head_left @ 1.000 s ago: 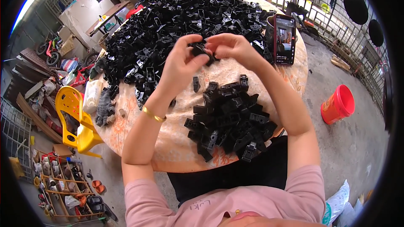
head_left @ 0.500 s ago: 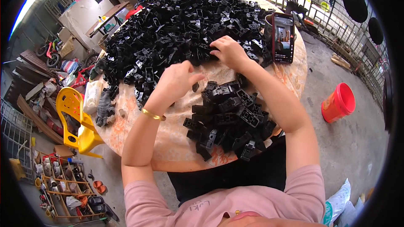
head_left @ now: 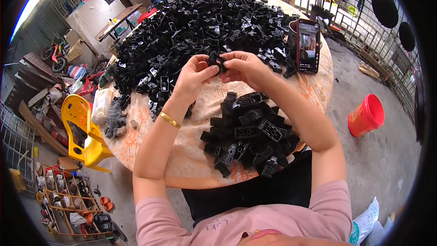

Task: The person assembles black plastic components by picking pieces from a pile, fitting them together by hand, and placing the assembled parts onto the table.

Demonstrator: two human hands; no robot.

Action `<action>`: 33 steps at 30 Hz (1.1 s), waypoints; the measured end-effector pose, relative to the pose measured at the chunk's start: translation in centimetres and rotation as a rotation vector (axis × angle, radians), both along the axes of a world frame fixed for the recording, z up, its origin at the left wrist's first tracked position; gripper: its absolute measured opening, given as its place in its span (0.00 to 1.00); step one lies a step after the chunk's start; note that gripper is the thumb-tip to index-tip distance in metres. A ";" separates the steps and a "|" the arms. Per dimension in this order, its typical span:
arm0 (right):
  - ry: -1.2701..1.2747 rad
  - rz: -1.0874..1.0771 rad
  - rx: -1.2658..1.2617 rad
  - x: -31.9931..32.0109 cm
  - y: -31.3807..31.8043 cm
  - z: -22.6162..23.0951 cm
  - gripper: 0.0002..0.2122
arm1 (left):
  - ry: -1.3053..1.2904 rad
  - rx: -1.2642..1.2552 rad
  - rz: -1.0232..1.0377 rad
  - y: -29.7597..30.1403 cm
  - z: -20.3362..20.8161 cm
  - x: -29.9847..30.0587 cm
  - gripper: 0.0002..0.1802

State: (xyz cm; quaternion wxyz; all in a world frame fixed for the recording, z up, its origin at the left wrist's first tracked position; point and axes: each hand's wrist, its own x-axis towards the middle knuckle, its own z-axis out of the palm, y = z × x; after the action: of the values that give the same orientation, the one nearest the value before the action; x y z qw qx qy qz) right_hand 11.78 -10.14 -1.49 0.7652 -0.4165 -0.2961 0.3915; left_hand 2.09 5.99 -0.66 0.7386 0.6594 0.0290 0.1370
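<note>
Black plastic piece (head_left: 215,59) was grasped between the fingertips (head_left: 226,56) of the left hand (head_left: 192,75) and right hand (head_left: 246,69), thumbs (head_left: 209,72) at its near side. Beyond it, a large heap of similar pieces (head_left: 191,32) was spread across the round table (head_left: 314,93).

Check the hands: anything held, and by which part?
Black part, held at its sides by left hand and right hand; whether one piece or two, can't tell.
</note>
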 end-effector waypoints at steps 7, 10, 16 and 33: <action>0.083 0.063 -0.010 0.3 -0.3 -0.3 0.08 | -0.125 0.143 0.121 -1.4 0.5 -0.4 0.23; 0.069 0.123 -0.006 0.4 -0.6 -0.3 0.09 | -0.143 0.171 0.132 -1.5 0.5 -0.6 0.22; -0.267 -0.111 -0.098 -0.5 -0.4 0.3 0.10 | -0.170 -0.027 0.175 -3.3 1.1 -0.8 0.17; -0.751 0.131 -0.315 2.6 -2.8 0.9 0.18 | 0.023 0.289 0.043 -2.8 0.8 -1.7 0.11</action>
State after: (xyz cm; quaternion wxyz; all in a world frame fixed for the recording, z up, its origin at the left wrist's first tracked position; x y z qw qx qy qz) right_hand 14.42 -12.95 -0.55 0.5043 -0.6227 -0.5173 0.3005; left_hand 0.44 3.24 0.17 0.6326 0.7596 0.0317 0.1480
